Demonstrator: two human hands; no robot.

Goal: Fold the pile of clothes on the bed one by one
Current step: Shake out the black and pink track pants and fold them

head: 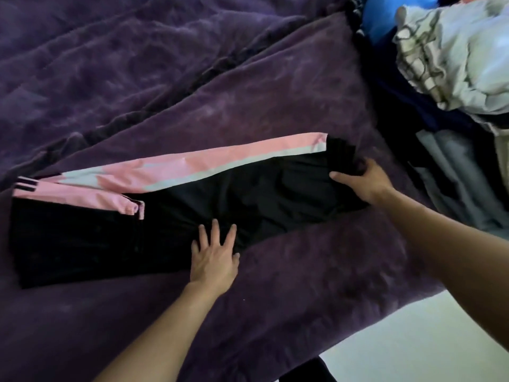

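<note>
Black track pants [248, 194] with a pink and pale grey side stripe lie stretched across the purple bedcover [192, 78], legs to the left, waistband to the right. My left hand [216, 255] presses flat with spread fingers on the pants' near edge at the middle. My right hand [363, 180] grips the bunched black waistband at the right end. The pile of clothes [454, 56] sits at the upper right, with a pale crumpled garment on top, blue cloth behind and dark and grey pieces below.
The bed's near edge [385, 312] runs diagonally at the lower right, with pale floor [440, 346] beyond it. The purple cover is rumpled with ridges at the upper left.
</note>
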